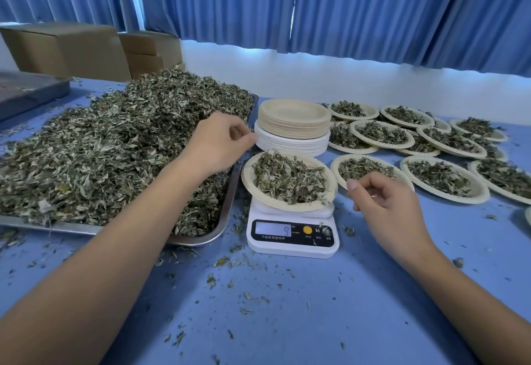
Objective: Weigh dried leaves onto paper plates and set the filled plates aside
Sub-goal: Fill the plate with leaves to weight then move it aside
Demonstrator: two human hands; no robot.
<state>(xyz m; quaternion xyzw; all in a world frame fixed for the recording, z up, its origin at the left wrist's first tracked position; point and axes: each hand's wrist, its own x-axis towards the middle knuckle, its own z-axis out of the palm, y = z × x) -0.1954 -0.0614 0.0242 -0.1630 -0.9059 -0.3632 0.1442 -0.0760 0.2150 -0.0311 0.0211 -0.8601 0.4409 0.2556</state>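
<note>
A beige paper plate (248, 180) heaped with dried leaves sits on a white digital scale (293, 245) whose display reads 9. My left hand (218, 141) hovers over the right edge of the big pile of dried leaves (109, 146), fingers curled; whether it pinches any leaves I cannot tell. My right hand (385, 203) hangs just right of the plate on the scale, fingers loosely curled and holding nothing. A stack of unused paper plates (293, 126) stands behind the scale.
The leaf pile fills a metal tray (201, 239) at the left. Several filled plates (442, 180) cover the table at the right. Cardboard boxes (66, 48) stand at the back left before blue curtains. Leaf crumbs litter the blue tabletop (287, 307).
</note>
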